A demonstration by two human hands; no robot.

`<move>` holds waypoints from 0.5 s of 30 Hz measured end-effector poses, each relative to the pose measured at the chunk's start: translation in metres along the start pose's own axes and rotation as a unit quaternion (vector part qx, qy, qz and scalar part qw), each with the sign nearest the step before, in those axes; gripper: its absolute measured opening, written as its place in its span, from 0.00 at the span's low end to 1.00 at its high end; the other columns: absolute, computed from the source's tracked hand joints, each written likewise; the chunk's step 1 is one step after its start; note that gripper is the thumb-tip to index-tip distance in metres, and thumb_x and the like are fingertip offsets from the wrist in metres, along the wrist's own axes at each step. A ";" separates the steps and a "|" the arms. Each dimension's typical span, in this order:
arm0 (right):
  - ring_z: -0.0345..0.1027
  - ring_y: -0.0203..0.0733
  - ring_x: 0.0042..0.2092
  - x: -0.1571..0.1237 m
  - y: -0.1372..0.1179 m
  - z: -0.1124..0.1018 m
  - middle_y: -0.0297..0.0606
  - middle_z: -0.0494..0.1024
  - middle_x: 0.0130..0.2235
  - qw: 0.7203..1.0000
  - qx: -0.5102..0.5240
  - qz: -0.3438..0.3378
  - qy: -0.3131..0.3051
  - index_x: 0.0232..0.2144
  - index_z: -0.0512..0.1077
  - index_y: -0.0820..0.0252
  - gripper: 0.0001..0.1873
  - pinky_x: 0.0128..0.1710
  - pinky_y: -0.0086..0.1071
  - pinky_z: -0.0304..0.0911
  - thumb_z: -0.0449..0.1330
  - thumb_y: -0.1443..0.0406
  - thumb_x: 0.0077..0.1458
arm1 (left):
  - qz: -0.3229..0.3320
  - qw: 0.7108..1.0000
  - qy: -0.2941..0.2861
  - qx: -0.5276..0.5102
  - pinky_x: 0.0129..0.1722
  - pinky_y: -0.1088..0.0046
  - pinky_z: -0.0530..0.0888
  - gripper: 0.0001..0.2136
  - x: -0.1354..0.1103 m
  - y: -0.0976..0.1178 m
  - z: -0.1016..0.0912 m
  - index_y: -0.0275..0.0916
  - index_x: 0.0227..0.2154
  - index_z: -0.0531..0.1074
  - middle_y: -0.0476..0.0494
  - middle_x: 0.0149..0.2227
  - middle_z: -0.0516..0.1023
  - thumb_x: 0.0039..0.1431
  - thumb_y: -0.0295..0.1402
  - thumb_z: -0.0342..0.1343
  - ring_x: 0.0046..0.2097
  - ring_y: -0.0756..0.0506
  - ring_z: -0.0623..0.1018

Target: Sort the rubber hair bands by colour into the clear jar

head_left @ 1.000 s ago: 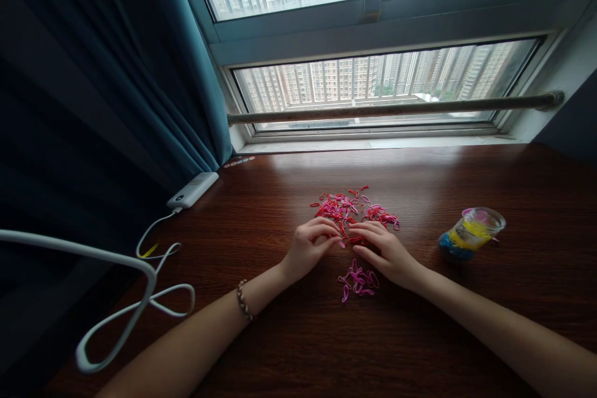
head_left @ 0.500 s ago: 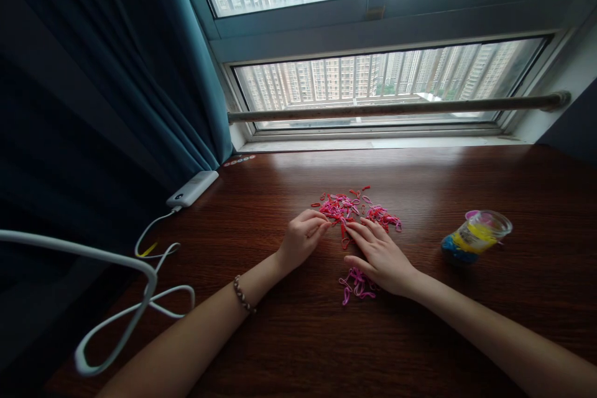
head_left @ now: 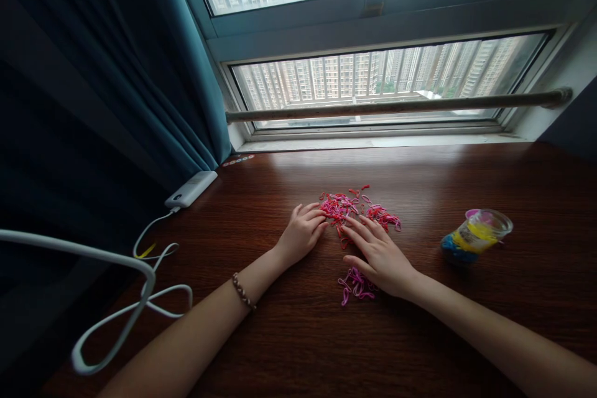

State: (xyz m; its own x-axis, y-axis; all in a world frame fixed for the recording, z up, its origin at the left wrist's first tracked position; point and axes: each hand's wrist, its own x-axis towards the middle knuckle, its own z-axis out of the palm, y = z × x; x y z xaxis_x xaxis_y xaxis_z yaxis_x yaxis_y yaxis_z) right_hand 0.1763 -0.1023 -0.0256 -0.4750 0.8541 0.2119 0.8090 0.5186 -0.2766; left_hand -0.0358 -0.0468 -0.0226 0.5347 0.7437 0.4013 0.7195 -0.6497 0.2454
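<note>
A mixed heap of pink and red hair ties (head_left: 339, 204) lies on the dark wooden table. At the heap's left edge rests my left hand (head_left: 302, 233), its fingers stretched out and touching the nearest bands. My right hand (head_left: 380, 255) is spread with its fingertips on the near side of the heap and its thumb apart. Below that thumb is a smaller pile of purple-pink hair ties (head_left: 357, 285), partly covered by the hand. Red and pink bands (head_left: 385, 216) spread out beyond my right fingers. No band is visibly held in either hand.
A clear plastic jar (head_left: 476, 235) with blue, yellow and pink bands stands to the right, leaning in view. At the left are a white power bank (head_left: 192, 189) and its looping white cable (head_left: 153, 273). Behind the table are a blue curtain (head_left: 196, 87) and a window rail (head_left: 396, 107).
My left fingers have opened from a pinch and now lie flatter against the heap's left edge. My right hand stays almost in place.
</note>
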 end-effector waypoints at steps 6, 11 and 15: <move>0.37 0.51 0.61 0.003 -0.001 0.002 0.33 0.54 0.60 0.999 0.013 0.032 -0.023 0.59 0.48 0.53 0.32 0.58 0.52 0.35 0.39 0.47 0.56 | 0.024 0.999 0.022 0.003 0.53 0.54 0.59 0.10 0.001 -0.003 0.004 0.38 0.39 0.71 0.41 0.42 0.73 0.58 0.31 0.46 0.51 0.42 0.66; 0.39 0.51 0.61 0.003 -0.001 0.003 0.34 0.56 0.59 0.999 0.027 0.029 -0.015 0.58 0.51 0.55 0.32 0.58 0.52 0.35 0.40 0.47 0.56 | 0.042 0.997 0.052 -0.026 0.51 0.58 0.64 0.10 0.000 -0.004 0.004 0.37 0.39 0.71 0.40 0.41 0.71 0.57 0.29 0.46 0.49 0.42 0.67; 0.41 0.50 0.60 0.003 0.000 0.003 0.36 0.58 0.58 0.998 0.048 0.033 0.020 0.56 0.56 0.57 0.30 0.58 0.49 0.40 0.44 0.49 0.56 | 0.028 0.994 0.061 -0.090 0.49 0.63 0.67 0.10 -0.002 -0.001 0.003 0.36 0.39 0.70 0.39 0.42 0.70 0.58 0.28 0.46 0.48 0.44 0.69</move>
State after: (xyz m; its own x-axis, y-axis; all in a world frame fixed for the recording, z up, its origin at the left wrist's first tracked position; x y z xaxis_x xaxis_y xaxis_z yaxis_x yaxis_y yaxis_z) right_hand 0.1744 -0.0998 -0.0275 -0.4052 0.8855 0.2272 0.8004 0.4637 -0.3799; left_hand -0.0360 -0.0476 -0.0264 0.5062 0.6878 0.5202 0.5930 -0.7156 0.3691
